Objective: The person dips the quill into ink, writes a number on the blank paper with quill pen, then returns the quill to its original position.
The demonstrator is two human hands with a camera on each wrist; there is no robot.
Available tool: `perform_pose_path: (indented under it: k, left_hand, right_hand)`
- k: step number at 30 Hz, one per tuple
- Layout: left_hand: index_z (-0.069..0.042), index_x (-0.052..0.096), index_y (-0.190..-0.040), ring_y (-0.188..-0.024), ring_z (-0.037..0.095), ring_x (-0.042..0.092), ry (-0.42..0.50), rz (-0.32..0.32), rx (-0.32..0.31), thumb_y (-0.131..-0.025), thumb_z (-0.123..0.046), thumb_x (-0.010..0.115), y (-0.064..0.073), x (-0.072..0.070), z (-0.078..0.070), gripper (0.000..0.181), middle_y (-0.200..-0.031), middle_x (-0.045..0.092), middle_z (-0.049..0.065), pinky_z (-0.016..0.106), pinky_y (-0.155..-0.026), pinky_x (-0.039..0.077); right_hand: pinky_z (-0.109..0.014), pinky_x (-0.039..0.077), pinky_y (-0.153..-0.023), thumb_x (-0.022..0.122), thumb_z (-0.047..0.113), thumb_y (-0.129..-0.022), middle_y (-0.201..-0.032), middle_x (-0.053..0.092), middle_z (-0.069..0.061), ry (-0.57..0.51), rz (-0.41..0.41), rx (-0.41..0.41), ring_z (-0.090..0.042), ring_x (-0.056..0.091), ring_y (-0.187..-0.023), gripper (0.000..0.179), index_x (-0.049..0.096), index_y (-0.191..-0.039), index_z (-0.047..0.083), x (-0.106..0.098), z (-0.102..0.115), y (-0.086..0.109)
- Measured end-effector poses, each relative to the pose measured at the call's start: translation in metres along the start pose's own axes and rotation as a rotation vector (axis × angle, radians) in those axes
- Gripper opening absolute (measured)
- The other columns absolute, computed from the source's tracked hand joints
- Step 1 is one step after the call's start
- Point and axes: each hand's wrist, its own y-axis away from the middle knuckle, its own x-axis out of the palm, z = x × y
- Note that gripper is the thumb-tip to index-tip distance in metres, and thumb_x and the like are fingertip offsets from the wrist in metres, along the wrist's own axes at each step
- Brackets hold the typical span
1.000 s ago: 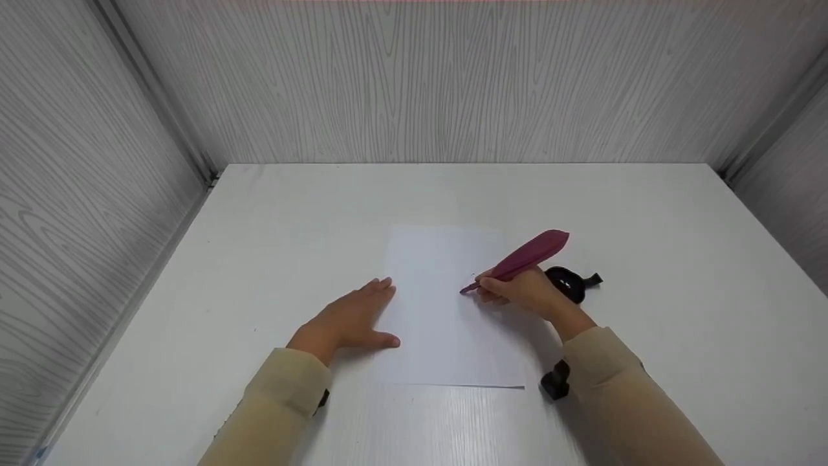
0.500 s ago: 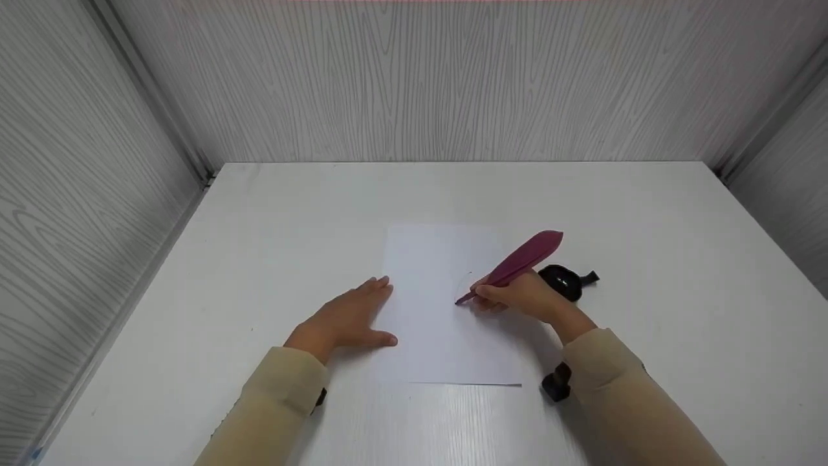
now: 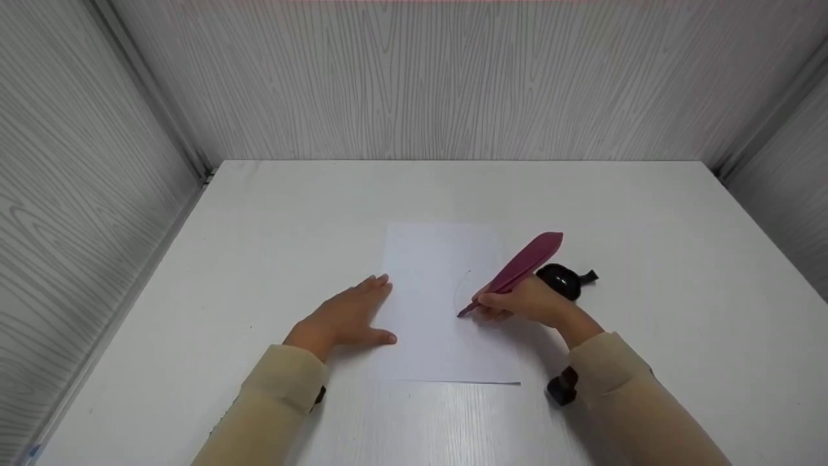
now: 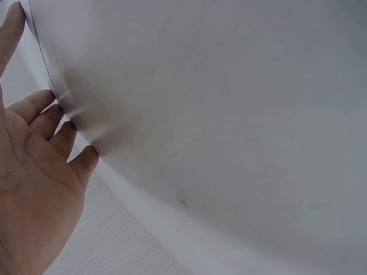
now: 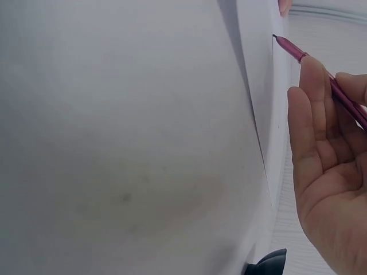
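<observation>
In the head view a white sheet of paper (image 3: 427, 259) lies mid-table. My right hand (image 3: 527, 301) pinches a dark pink feather pen (image 3: 525, 262), its dark tip on the paper at the lower end of a thin curved line (image 3: 455, 294). The right wrist view shows the pen's shaft (image 5: 289, 47) between thumb and fingers of the right hand (image 5: 330, 154). My left hand (image 3: 349, 317) rests flat at the paper's left edge, thumb spread away from the fingers. In the left wrist view the left hand's fingertips (image 4: 85, 160) touch the surface, holding nothing.
Just behind the right hand sits a small glossy black round object with a short neck (image 3: 561, 280). Black wrist devices show under both sleeves, the right one (image 3: 561, 387) more plainly. Wood-patterned panels (image 3: 414, 77) enclose the white table (image 3: 291, 213) at the back and sides.
The pen tip has moved down the paper, first slightly left and then slightly right, and a thin curved line now shows behind it. My left hand stays in place.
</observation>
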Motion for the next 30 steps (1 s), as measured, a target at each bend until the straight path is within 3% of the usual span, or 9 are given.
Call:
perform_pose_path:
  k: [30]
  left_hand:
    - [-0.005, 0.023, -0.151, -0.144, 0.023, 0.011, 0.005, 0.005, 0.0, -0.085, -0.049, 0.067, 0.002, -0.004, -0.003, 0.092, -0.157, 0.016, 0.006, 0.042, -0.114, 0.016]
  right_hand:
    - [-0.033, 0.056, -0.074, 0.071, 0.028, -0.087, -0.088, 0.072, -0.011, 0.063, -0.054, 0.093, -0.02, 0.069, -0.08, 0.033, 0.071, -0.104, 0.0, -0.018, -0.008, 0.019]
